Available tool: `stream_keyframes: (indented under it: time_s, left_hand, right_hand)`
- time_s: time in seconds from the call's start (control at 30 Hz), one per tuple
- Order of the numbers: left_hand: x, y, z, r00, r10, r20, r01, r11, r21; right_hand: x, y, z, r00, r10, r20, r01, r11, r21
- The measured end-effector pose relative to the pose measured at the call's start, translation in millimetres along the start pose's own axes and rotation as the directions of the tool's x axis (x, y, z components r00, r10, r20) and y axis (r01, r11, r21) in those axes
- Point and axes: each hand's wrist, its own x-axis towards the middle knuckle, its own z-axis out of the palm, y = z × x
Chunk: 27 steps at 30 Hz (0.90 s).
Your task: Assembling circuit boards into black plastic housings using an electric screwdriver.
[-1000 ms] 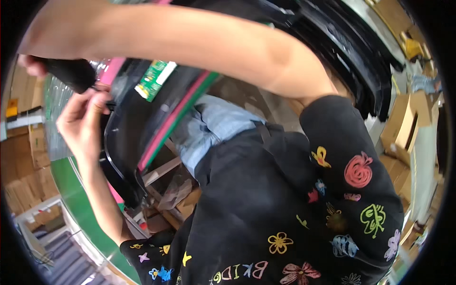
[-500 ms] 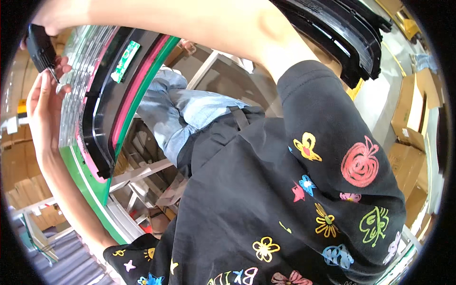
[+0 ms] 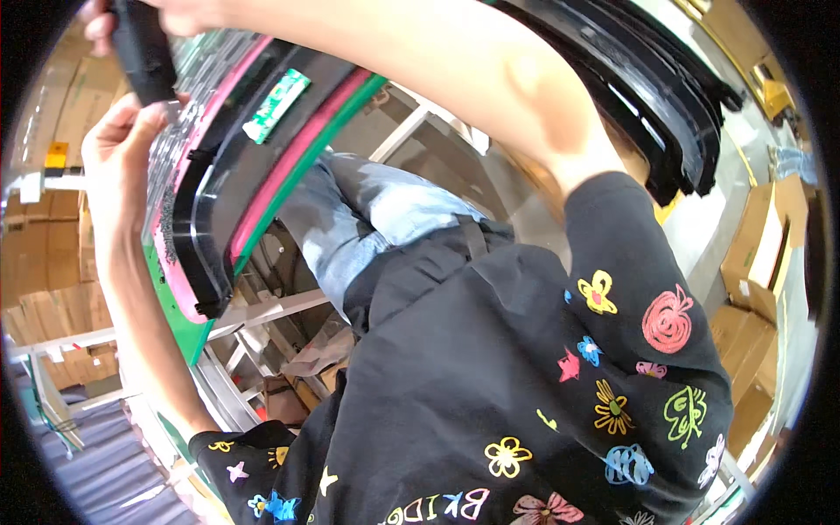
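Observation:
At the upper left my right hand (image 3: 179, 16) is wrapped round a black power screwdriver (image 3: 143, 54), nose pointing down. Just below that nose is my left hand (image 3: 125, 140), its thumb and fingertips drawn together; anything between them is too small or hidden to make out. Both hands are over ribbed clear plastic (image 3: 199, 92) along the far side of a long curved black plastic part (image 3: 203, 236). A green-and-white printed piece (image 3: 277, 105) lies on the black part. Pink padding (image 3: 284, 166) runs beneath it on a green-edged table (image 3: 188, 337).
More curved black parts (image 3: 643, 87) are stacked at the upper right. Cardboard boxes (image 3: 761, 245) stand on the right, others (image 3: 52, 262) on the left. White frame bars (image 3: 280, 311) cross below the table. Grey-blue corrugated material (image 3: 105, 455) is at the lower left.
The whole view has shifted, with the table and hands sitting further right. The screwdriver stands steeper, and its thin bit no longer shows. My left fingers have closed in by its nose.

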Motion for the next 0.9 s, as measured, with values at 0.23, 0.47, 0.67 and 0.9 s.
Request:
stream_keyframes:
  time_s: [0.23,0.47,0.67,0.9]
  left_hand:
    - [-14.1,-8.8,34.8,0.98,0.119,0.159,-0.137,0.984,0.113]
    - [-28.5,-43.4,31.4,0.937,0.104,0.334,-0.168,0.971,0.169]
    - [-33.9,-24.4,24.3,0.925,0.106,0.366,-0.198,0.955,0.222]
    - [-30.0,-24.3,28.1,0.929,0.059,0.366,-0.162,0.953,0.258]
  right_hand:
    - [-24.5,-15.8,-31.8,0.994,-0.082,-0.077,0.022,0.813,-0.582]
    - [-26.2,11.1,-68.0,0.987,-0.018,-0.162,-0.077,0.822,-0.564]
    - [-24.6,3.9,-60.6,0.983,-0.004,-0.181,-0.103,0.808,-0.581]
    - [-26.9,6.9,-53.0,0.983,0.07,-0.169,-0.159,0.786,-0.598]
